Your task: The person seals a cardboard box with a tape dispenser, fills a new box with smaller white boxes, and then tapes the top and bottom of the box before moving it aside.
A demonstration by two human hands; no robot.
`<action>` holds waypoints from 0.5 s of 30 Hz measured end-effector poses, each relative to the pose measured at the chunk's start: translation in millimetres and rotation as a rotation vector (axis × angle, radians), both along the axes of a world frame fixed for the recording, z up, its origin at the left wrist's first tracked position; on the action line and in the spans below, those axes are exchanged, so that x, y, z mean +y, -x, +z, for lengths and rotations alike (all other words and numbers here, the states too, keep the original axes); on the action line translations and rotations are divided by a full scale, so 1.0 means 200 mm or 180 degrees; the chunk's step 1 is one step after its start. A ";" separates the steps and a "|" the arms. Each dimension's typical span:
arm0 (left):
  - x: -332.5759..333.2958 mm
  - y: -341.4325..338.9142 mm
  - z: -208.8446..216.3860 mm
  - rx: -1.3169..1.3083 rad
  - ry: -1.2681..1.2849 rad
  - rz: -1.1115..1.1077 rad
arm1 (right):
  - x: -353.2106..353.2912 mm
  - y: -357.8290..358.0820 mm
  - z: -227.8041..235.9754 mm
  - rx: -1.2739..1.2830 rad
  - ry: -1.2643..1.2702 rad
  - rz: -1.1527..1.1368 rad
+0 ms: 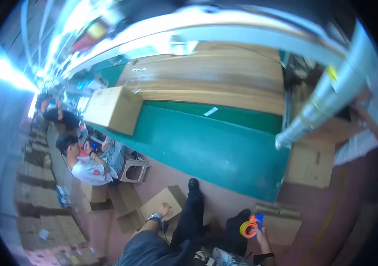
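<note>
My left hand [165, 209] is over a brown cardboard box [175, 196] on the floor, by my left leg. Its fingers are curled in; whether they pinch part of the box or only rest against it is too small to tell. A watch-like band [154, 217] circles that wrist. In my right hand [262, 233] is a tape dispenser [252, 225], orange and blue, with a yellow roll of tape. It is held beside my right leg, in front of another cardboard box [282, 221] on the floor.
A green-topped table [206, 146] stands ahead, with a closed carton [113, 108] on its left end. A large wrapped roll [315, 111] leans at right. A seated person [89, 164] by a stool [135, 170] is at left. Stacked flattened cartons [49, 226] line the left side.
</note>
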State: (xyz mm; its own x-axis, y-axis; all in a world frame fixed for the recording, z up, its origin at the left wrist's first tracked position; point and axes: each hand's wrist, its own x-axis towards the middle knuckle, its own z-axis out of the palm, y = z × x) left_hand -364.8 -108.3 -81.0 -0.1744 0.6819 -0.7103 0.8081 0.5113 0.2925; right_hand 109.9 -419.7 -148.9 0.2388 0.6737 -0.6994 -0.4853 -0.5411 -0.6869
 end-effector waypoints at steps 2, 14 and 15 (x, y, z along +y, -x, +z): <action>0.11 0.07 -0.09 -0.0292 -0.0202 0.0513 | 0.37 -0.08 0.15 -0.0349 -0.0133 0.0555; 2.05 0.34 0.22 -0.2501 -0.3005 0.2020 | 2.19 0.66 0.44 -0.2312 0.0802 0.1852; 2.21 0.24 0.24 -0.3051 -0.3023 0.2534 | 2.27 0.66 0.45 -0.2437 0.0857 0.1877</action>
